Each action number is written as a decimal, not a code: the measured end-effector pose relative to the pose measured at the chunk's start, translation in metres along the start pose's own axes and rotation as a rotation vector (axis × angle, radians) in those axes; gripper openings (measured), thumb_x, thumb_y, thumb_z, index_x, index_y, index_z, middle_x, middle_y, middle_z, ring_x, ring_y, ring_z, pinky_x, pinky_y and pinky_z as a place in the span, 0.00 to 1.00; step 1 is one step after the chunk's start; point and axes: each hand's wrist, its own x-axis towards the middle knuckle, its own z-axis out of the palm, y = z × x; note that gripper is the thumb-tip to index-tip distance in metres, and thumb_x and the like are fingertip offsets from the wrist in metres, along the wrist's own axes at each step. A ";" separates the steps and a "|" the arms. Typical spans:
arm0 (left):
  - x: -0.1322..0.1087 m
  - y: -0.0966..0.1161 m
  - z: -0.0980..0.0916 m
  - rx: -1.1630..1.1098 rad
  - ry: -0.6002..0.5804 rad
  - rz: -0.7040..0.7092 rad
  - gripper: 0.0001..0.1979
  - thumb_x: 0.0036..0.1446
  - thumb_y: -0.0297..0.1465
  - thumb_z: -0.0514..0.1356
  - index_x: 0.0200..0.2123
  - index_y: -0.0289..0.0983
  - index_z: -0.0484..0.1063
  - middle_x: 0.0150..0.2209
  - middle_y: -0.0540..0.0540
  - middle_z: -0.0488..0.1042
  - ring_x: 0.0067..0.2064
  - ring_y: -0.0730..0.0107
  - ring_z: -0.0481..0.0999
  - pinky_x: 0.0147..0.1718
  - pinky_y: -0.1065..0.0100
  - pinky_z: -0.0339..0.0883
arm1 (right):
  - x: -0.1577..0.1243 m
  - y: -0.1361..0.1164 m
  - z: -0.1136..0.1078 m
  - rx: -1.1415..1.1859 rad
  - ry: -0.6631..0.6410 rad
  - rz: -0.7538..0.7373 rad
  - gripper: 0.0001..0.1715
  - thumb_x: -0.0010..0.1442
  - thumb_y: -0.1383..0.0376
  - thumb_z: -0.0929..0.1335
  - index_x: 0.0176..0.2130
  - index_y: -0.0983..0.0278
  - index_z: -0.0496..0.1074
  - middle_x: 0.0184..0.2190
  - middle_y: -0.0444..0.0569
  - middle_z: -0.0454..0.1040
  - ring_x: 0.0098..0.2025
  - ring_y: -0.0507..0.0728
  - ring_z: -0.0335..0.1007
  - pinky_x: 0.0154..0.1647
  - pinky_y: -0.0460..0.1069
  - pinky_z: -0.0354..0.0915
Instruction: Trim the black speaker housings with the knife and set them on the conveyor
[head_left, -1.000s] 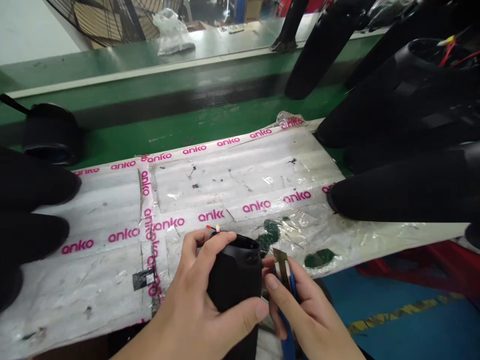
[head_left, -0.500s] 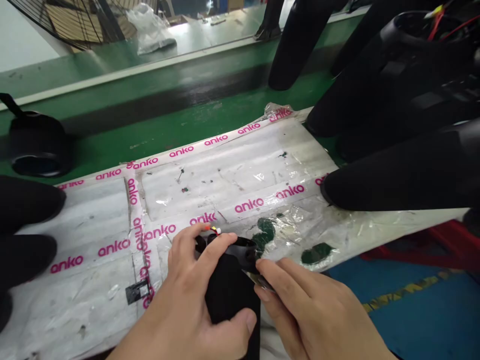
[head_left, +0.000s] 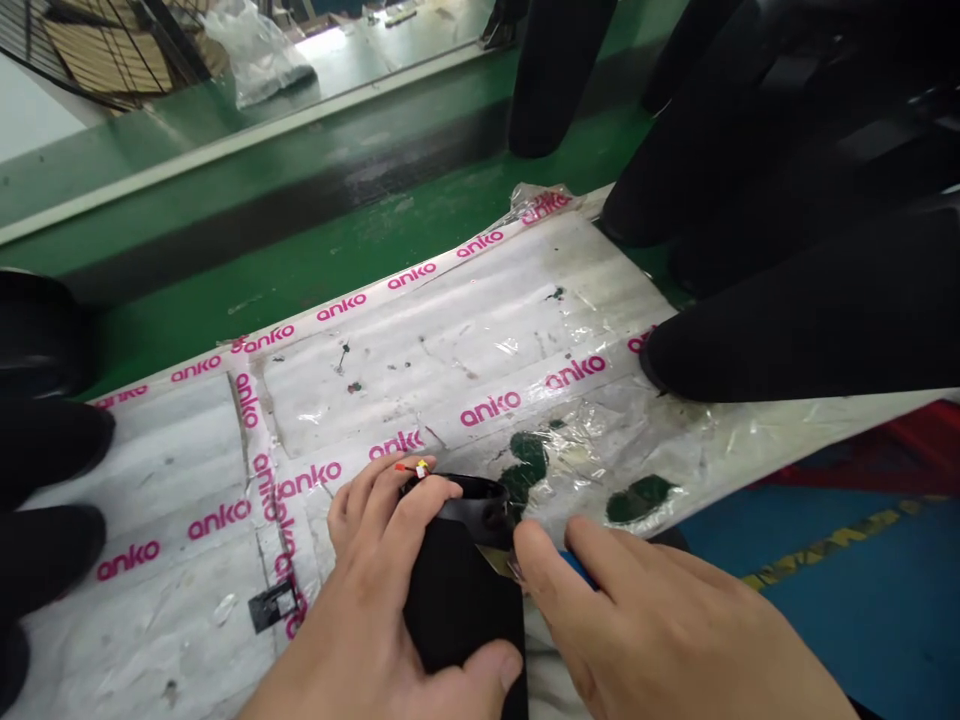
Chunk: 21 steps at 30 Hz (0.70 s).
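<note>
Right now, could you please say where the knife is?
In the head view, the knife is low, right of centre, in the right hand, beside the held tube.

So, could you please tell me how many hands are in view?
2. The left hand wraps the black tubular piece; the right hand, near the piece's open rim, holds a bladed blue tool. No others show.

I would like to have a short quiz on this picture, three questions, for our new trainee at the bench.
1. True or false: the left hand is apart from the black tube.
2. The right hand holds: a) a plastic bag, b) a blue-handled knife, c) a fan.
3. Fill in: the tape reads ____ in pink.

Key: 1. False, it holds the tube. 2. b. 3. anko.
</note>
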 end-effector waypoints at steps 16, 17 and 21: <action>-0.003 -0.011 0.008 -0.277 -0.063 -0.095 0.39 0.54 0.35 0.69 0.68 0.54 0.63 0.70 0.40 0.59 0.74 0.33 0.60 0.69 0.31 0.62 | 0.007 0.020 0.018 0.174 -0.094 0.023 0.27 0.45 0.76 0.65 0.45 0.58 0.66 0.24 0.38 0.67 0.16 0.54 0.63 0.20 0.51 0.44; -0.004 -0.012 0.009 -0.276 -0.060 -0.105 0.40 0.55 0.36 0.69 0.69 0.54 0.61 0.72 0.40 0.58 0.75 0.32 0.59 0.70 0.30 0.60 | 0.010 0.021 0.020 0.192 -0.108 0.020 0.23 0.47 0.75 0.66 0.42 0.58 0.66 0.23 0.38 0.67 0.16 0.53 0.61 0.21 0.51 0.41; -0.004 -0.017 0.006 -0.274 -0.100 -0.111 0.37 0.61 0.44 0.69 0.70 0.55 0.59 0.69 0.40 0.60 0.69 0.36 0.66 0.67 0.34 0.65 | 0.019 0.029 0.026 0.228 -0.087 -0.011 0.17 0.50 0.73 0.68 0.37 0.56 0.63 0.22 0.37 0.64 0.16 0.53 0.55 0.23 0.53 0.34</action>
